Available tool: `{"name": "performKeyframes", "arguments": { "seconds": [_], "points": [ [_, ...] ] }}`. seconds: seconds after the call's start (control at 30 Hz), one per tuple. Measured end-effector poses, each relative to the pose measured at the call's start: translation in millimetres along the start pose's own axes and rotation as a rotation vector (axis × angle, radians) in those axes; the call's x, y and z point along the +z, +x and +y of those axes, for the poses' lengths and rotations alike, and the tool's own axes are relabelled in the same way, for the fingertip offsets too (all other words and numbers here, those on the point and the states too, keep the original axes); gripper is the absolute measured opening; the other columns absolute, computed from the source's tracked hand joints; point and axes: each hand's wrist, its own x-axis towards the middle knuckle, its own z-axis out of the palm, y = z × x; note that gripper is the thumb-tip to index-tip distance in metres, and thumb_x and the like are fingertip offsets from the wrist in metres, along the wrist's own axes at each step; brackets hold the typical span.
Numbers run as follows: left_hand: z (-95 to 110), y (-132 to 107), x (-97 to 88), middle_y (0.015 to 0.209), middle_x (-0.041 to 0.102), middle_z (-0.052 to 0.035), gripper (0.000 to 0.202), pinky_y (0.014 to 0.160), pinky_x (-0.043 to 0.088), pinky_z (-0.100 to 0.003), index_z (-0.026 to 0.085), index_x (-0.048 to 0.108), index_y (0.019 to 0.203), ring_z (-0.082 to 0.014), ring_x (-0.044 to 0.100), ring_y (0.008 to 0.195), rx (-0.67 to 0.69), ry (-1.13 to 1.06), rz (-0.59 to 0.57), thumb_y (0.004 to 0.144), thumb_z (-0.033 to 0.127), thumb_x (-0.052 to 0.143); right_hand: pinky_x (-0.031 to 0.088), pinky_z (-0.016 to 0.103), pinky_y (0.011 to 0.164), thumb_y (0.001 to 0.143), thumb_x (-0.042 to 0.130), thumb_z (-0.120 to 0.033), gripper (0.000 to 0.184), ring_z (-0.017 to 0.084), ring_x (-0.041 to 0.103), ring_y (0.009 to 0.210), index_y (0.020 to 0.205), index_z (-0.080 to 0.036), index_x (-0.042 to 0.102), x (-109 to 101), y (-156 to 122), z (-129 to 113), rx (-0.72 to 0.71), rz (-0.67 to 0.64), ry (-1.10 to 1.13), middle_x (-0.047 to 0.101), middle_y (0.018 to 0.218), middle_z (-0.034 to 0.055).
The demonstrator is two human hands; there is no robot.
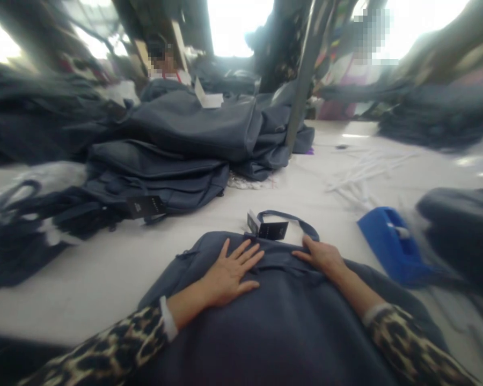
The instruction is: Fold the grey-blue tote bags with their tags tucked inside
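A dark blue backpack (pixel 290 321) lies on the white table right in front of me, its top end pointing away. My left hand (pixel 229 273) rests flat on the upper part of it, fingers spread. At the top edge, beside the base of the carry loop (pixel 292 215), my right hand (pixel 324 258) is closed on the bag; its thumb lies on the front and some fingers are hidden behind the edge. Black hang tags (pixel 272 230) stand up by the loop, between both hands.
A blue tape dispenser (pixel 392 244) stands to the right, near another dark bag (pixel 467 236). White strips (pixel 366 171) lie beyond it. Stacked dark bags (pixel 193 123) fill the back left, beside a metal post (pixel 301 80). Two people (pixel 171 69) are at the far side.
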Motion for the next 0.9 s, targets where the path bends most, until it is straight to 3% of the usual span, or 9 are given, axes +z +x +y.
{"name": "performKeyframes", "arguments": {
  "seconds": [0.13,0.2,0.27,0.37,0.47,0.6,0.77,0.9],
  "points": [
    [-18.0,5.8,9.6,0.167,0.018,-0.0047,0.07,0.117,0.0,-0.072,0.034,0.019,0.159,-0.0317,0.011,0.155,-0.011,-0.031,-0.051,0.099,0.064,0.04,0.053,0.037,0.079,0.098,0.048,-0.059,0.045,0.027,0.068,0.097,0.116,-0.02,0.059,-37.1,-6.4,1.5,-0.048,0.064,0.017,0.07,0.109,0.0117],
    [-18.5,6.3,6.3,0.167,0.018,-0.0043,0.071,0.117,0.0,-0.073,0.035,0.018,0.159,-0.0316,0.01,0.155,-0.015,-0.036,-0.056,0.098,0.064,0.041,0.05,0.043,0.094,0.098,0.051,-0.054,0.047,0.03,0.06,0.116,0.129,-0.02,0.056,-57.7,-30.1,-3.7,-0.102,0.131,0.018,0.062,0.13,0.0142],
    [-16.6,5.4,4.6,0.167,0.018,-0.004,0.071,0.117,0.001,-0.073,0.035,0.018,0.158,-0.0316,0.01,0.155,-0.02,-0.033,-0.049,0.098,0.064,0.042,0.044,0.049,0.105,0.098,0.052,-0.052,0.052,0.032,0.051,0.13,0.141,-0.023,0.05,-64.7,-66.5,-11.0,-0.213,0.199,0.016,0.053,0.144,0.0134],
    [-15.6,4.3,6.4,0.167,0.018,-0.0041,0.071,0.117,0.001,-0.072,0.035,0.019,0.158,-0.0316,0.011,0.155,-0.015,-0.038,-0.037,0.098,0.065,0.04,0.039,0.058,0.109,0.095,0.055,-0.059,0.062,0.035,0.041,0.14,0.15,-0.033,0.041,-39.4,-121.6,-13.7,-0.417,0.179,-0.014,0.044,0.155,0.0093],
    [-19.3,6.9,9.4,0.167,0.017,-0.0034,0.07,0.118,0.001,-0.071,0.036,0.015,0.159,-0.0307,0.009,0.155,-0.01,-0.048,-0.023,0.099,0.065,0.037,0.035,0.064,0.11,0.096,0.052,-0.061,0.069,0.037,0.031,0.146,0.156,-0.037,0.027,6.8,-148.3,0.2,-0.406,0.161,-0.068,0.029,0.163,0.0107],
    [-28.0,15.2,13.3,0.168,0.016,-0.0042,0.068,0.119,0.0,-0.069,0.035,0.014,0.159,-0.0306,0.009,0.155,0.002,-0.042,-0.003,0.101,0.062,0.035,0.027,0.063,0.115,0.101,0.046,-0.055,0.066,0.034,0.018,0.151,0.158,-0.038,0.019,41.5,-141.3,20.8,-0.343,0.151,-0.057,0.017,0.166,0.0095],
    [-41.7,26.3,17.4,0.167,0.017,-0.0043,0.07,0.119,-0.003,-0.067,0.036,0.014,0.159,-0.0308,0.009,0.155,0.017,-0.026,0.019,0.099,0.064,0.037,0.022,0.062,0.118,0.101,0.045,-0.056,0.065,0.032,0.014,0.152,0.158,-0.039,0.018,36.9,-119.8,26.0,-0.363,0.132,-0.04,0.014,0.167,0.0078],
    [-60.6,47.1,12.6,0.168,0.015,-0.0049,0.07,0.117,-0.001,-0.071,0.035,0.016,0.159,-0.0316,0.007,0.155,-0.012,0.0,0.01,0.099,0.063,0.039,0.018,0.058,0.12,0.102,0.042,-0.056,0.061,0.031,0.011,0.153,0.158,-0.037,0.023,30.8,-85.8,31.5,-0.367,0.126,-0.03,0.011,0.168,0.0072]
  ]
}}
